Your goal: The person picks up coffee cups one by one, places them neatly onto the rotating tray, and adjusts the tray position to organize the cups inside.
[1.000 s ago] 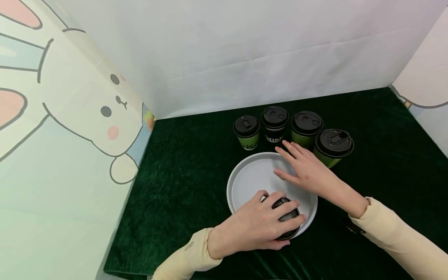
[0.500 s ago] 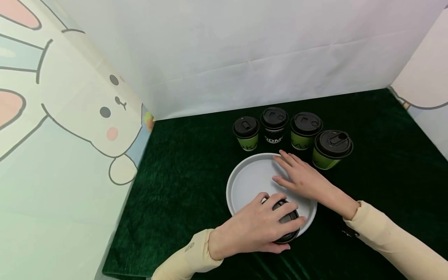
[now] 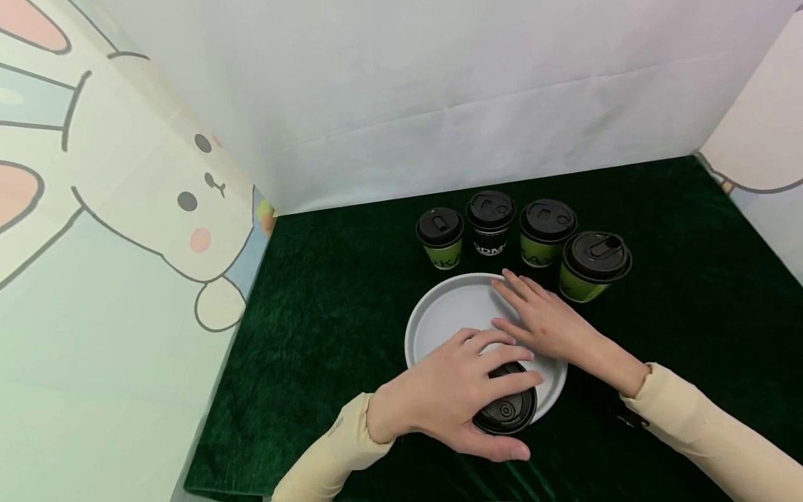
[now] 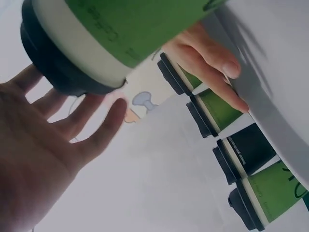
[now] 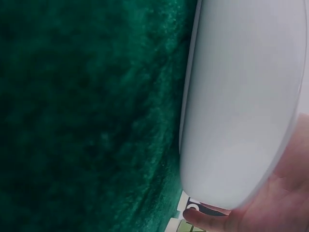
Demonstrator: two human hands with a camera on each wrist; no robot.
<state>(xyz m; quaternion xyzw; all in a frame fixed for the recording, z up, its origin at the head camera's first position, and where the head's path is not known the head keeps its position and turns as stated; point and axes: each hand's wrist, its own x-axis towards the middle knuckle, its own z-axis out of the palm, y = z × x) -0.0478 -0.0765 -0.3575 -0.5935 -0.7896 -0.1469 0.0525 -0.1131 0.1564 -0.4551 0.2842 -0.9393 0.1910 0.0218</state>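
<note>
A green paper coffee cup (image 4: 135, 29) with a black lid (image 3: 507, 413) stands on the near part of the round light-grey tray (image 3: 447, 317). My left hand (image 3: 461, 394) hovers over it with fingers spread and thumb held apart, baring much of the lid. In the left wrist view, the fingers of the left hand (image 4: 53, 140) extend loosely by the lid, not wrapped round the cup. My right hand (image 3: 552, 324) rests at the tray's right rim, its fingers outstretched over the inside. From the right wrist, the hand (image 5: 275, 208) shows against the tray's outer wall (image 5: 236, 106).
Beyond the tray stand more lidded cups in a curved row: a small green cup (image 3: 444, 256), a black cup (image 3: 491, 240), another green cup (image 3: 538, 251) and a larger green cup (image 3: 580, 286). Dark green cloth (image 3: 326, 335) covers the table. A white backdrop (image 3: 439, 104) rises behind it.
My left hand has loosened from the cup's lid, its fingers lifting and the thumb swinging outward. My right hand has drawn back slightly from the cups to the tray's rim.
</note>
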